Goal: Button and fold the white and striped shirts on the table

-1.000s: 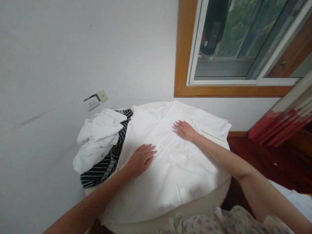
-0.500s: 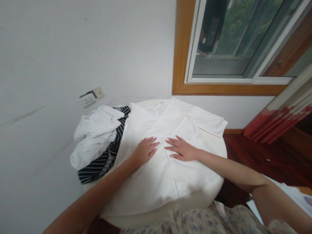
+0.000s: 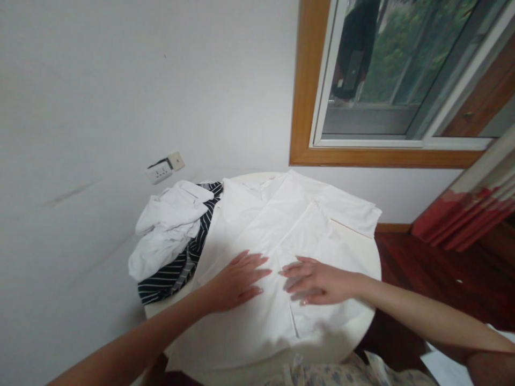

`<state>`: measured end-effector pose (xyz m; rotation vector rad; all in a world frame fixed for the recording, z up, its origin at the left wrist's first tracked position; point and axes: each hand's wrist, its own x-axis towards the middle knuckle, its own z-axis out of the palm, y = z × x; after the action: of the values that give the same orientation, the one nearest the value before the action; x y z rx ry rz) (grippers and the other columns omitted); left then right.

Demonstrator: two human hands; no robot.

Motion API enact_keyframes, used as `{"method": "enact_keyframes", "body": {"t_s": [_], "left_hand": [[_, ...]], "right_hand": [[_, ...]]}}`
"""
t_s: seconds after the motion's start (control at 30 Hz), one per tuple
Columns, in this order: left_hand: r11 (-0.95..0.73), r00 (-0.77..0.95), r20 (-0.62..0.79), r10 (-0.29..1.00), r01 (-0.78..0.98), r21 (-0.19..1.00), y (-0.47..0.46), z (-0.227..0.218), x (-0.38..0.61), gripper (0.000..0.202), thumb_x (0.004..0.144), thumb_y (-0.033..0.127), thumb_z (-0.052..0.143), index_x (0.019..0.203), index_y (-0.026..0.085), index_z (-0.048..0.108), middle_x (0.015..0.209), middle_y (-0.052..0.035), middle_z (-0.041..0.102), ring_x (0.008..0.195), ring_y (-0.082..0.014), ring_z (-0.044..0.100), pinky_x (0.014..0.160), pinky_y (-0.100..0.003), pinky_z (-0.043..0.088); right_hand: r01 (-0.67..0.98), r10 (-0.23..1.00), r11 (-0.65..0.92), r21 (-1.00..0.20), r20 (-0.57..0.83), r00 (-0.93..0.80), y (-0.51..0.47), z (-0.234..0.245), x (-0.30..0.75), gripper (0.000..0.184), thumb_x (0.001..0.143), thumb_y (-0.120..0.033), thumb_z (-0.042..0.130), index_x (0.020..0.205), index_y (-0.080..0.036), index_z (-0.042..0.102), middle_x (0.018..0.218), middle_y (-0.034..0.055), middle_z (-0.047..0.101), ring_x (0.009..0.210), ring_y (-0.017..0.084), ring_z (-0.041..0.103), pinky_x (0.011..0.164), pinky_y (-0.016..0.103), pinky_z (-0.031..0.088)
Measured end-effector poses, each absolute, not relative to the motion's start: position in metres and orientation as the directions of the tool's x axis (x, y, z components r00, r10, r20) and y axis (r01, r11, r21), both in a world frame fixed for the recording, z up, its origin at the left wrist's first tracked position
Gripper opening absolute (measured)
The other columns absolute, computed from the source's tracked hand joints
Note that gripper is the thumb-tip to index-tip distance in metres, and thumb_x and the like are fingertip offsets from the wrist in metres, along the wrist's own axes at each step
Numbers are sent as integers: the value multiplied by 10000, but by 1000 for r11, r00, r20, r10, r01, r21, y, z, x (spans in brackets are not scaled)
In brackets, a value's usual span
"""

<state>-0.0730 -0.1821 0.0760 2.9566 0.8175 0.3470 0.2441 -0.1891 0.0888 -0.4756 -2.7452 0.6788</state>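
Beside a white wall [image 3: 233, 80] and a wood-framed window [image 3: 402, 80], faces a round pale table [image 3: 364, 249] (crowded on the left by a crumpled white garment [image 3: 173, 209] atop black striped cloth [image 3: 163, 280]). Has a white shirt [image 3: 257, 225] spread across most of it. Holds left hand [image 3: 237, 281] and right hand [image 3: 322, 281] palms down at the shirt's middle, near each other but apart, with fingers loosely spread, gripping nothing.

You have matt white cloth in the shirt [image 3: 267, 236], smooth but lightly creased, and a smooth, pale surface on the table [image 3: 362, 245]. Your bundle [image 3: 171, 214] is wrinkled matt cloth; the curtain [image 3: 470, 212] is folded cloth. You face smooth wood in the window frame [image 3: 309, 75], a plastic-looking socket [image 3: 160, 172] and a glossy, wood-look floor [image 3: 406, 273].
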Motion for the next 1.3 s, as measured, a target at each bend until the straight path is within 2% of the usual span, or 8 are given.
{"method": "enact_keyframes", "body": {"t_s": [0.13, 0.3, 0.4, 0.53, 0.8, 1.03, 1.17, 1.3], "left_hand": [[-713, 678, 286, 677, 701, 26, -97, 114, -72, 369, 927, 385, 423, 1190, 224, 625, 1254, -88, 612, 1216, -245, 501, 1065, -431, 358], [-232, 239, 380, 894, 971, -66, 29, 164, -78, 407, 936, 322, 343, 1167, 103, 596, 1157, -170, 618, 1146, -289, 504, 988, -416, 383], [-8, 16, 377, 926, 1000, -21, 83, 170, -91, 409, 925, 307, 361, 1166, 52, 571, 1154, -221, 602, 1156, -324, 487, 928, -407, 408], [163, -168, 260, 951, 986, 43, 128, 152, -109, 441, 905, 330, 394, 1172, 23, 564, 1183, -266, 586, 1180, -354, 477, 911, -422, 409], [214, -216, 180, 960, 976, 28, 166, 125, -123, 396, 840, 325, 462, 1088, 65, 626, 1167, -273, 612, 1160, -384, 484, 901, -503, 381], [238, -247, 152, 957, 969, 74, 176, 133, -118, 348, 786, 255, 547, 1076, 85, 636, 1215, -264, 590, 1194, -395, 454, 933, -564, 322], [191, -218, 165, 962, 968, 165, 167, 147, -119, 320, 788, 255, 546, 1072, 140, 639, 1202, -191, 620, 1148, -342, 517, 920, -473, 393], [-34, -118, 334, 935, 909, 415, 135, 156, -118, 214, 805, 238, 514, 977, 159, 614, 1069, -107, 668, 1015, -234, 593, 885, -337, 452]], "right_hand": [[390, 597, 733, -558, 252, -762, -92, 106, 247, 352, 936, -404, 468, 1206, -261, 644, 1194, 42, 669, 1098, 179, 615, 978, 329, 448], [772, 928, 361, -523, 283, -243, 46, 116, 250, 309, 934, -330, 467, 1080, -200, 707, 1135, 41, 698, 1036, 180, 637, 916, 270, 462], [840, 965, 144, -523, 262, -2, 103, 117, 250, 357, 949, -312, 422, 1148, -153, 671, 1195, 85, 667, 1123, 203, 599, 954, 280, 433], [849, 960, 1, -529, 239, 148, 153, 106, 249, 415, 949, -323, 389, 1205, -100, 628, 1238, 162, 628, 1179, 250, 567, 969, 326, 425], [815, 955, -92, -571, 181, 235, 211, 67, 236, 450, 918, -453, 418, 1095, -135, 684, 1123, 173, 679, 1076, 266, 630, 896, 358, 480], [720, 934, -121, -683, 168, 317, 220, 71, 218, 526, 858, -566, 445, 1014, -137, 707, 995, 172, 705, 996, 312, 647, 825, 421, 498], [672, 941, 17, -740, 239, 239, 204, 81, 220, 453, 856, -485, 480, 1049, -135, 694, 1023, 100, 710, 1011, 267, 634, 842, 338, 493], [577, 923, 251, -777, 372, 100, 165, 89, 234, 408, 843, -467, 491, 1023, -157, 686, 1053, 65, 700, 1005, 234, 631, 857, 318, 491]]}}
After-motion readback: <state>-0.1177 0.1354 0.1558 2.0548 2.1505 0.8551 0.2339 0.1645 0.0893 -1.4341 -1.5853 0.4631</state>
